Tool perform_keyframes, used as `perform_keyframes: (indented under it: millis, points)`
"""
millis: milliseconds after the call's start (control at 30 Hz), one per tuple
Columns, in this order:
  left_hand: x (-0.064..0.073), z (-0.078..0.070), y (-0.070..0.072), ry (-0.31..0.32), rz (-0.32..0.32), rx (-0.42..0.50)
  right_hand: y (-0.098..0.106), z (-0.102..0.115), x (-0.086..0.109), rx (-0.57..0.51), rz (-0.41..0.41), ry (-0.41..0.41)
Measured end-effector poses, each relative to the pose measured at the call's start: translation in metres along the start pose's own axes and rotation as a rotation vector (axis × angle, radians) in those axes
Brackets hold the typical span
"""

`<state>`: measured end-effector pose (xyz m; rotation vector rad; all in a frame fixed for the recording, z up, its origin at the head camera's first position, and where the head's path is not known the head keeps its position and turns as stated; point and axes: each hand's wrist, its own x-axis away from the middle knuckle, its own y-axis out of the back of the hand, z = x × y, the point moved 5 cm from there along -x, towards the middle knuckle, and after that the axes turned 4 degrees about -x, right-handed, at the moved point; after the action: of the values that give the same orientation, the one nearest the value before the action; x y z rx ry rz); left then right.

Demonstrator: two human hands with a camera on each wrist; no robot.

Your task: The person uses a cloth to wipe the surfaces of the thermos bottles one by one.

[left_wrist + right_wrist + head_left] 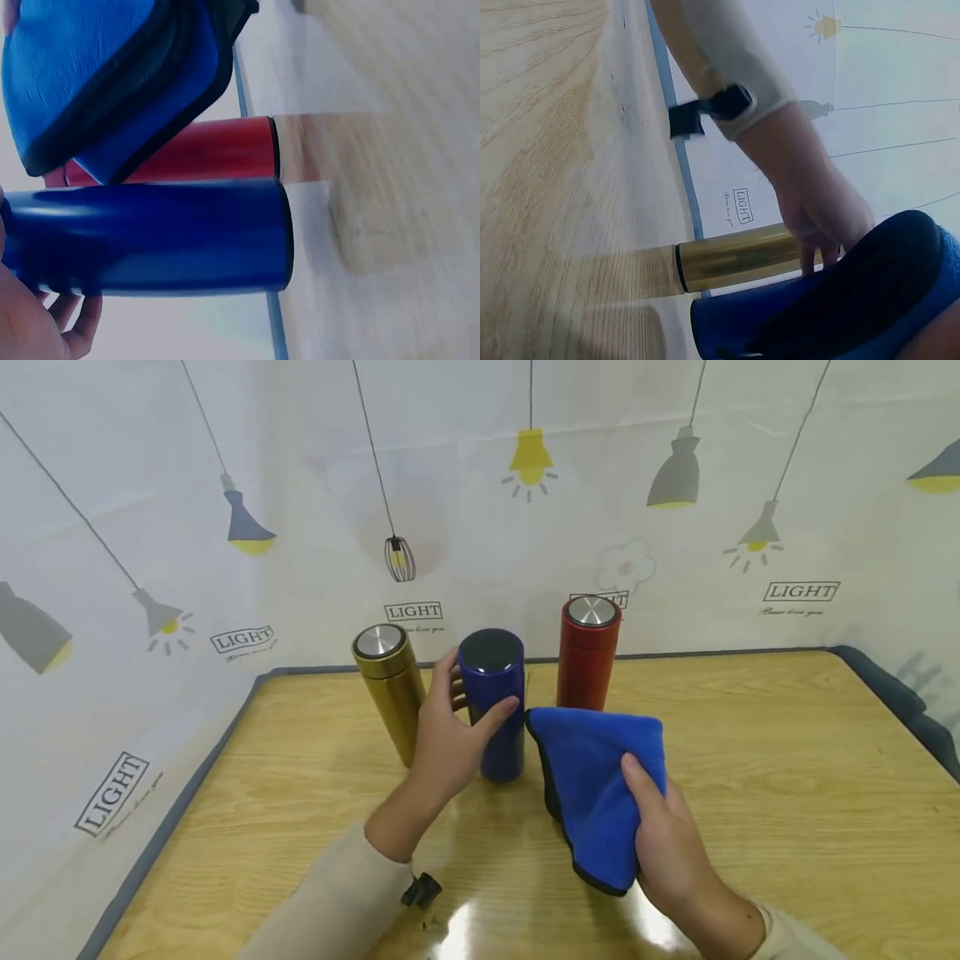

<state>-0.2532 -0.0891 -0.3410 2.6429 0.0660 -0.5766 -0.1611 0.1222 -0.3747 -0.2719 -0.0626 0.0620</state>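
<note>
My left hand (453,731) grips a shiny blue thermos flask (504,743) near its top, thumb across the front and fingers behind. The flask is upright with a dark round top. Pinched in my right hand (671,852) is a folded blue cloth (600,777) with black edging, thumb on its near face. In the head view the cloth is just right of the blue flask. From the right wrist view, the cloth (922,277) overlaps the flask's upper part. The right hand's other fingers are hidden behind the cloth.
A gold thermos flask (397,693) with a silver lid stands left of the left hand. Behind the cloth stands a red thermos flask (588,660), its lower part covered. The wooden table (787,793) meets a white lamp-printed sheet (480,460) at the back.
</note>
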Motion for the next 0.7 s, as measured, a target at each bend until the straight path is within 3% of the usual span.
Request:
perform_keyframes:
  millis: [200,367,533,700]
  points:
    - [0.029,-0.009,0.004,-0.076,0.035,-0.05,0.001,-0.002,0.001,-0.034,0.011,0.044]
    - [0.05,-0.019,0.004,-0.169,0.062,-0.036,-0.001,-0.005,0.003,-0.038,0.035,0.039]
    - [0.064,-0.03,-0.001,-0.274,0.089,-0.032,-0.005,-0.004,0.008,0.033,0.07,0.052]
    - [0.073,-0.034,-0.007,-0.317,0.121,-0.033,-0.008,-0.003,0.014,0.093,0.123,0.123]
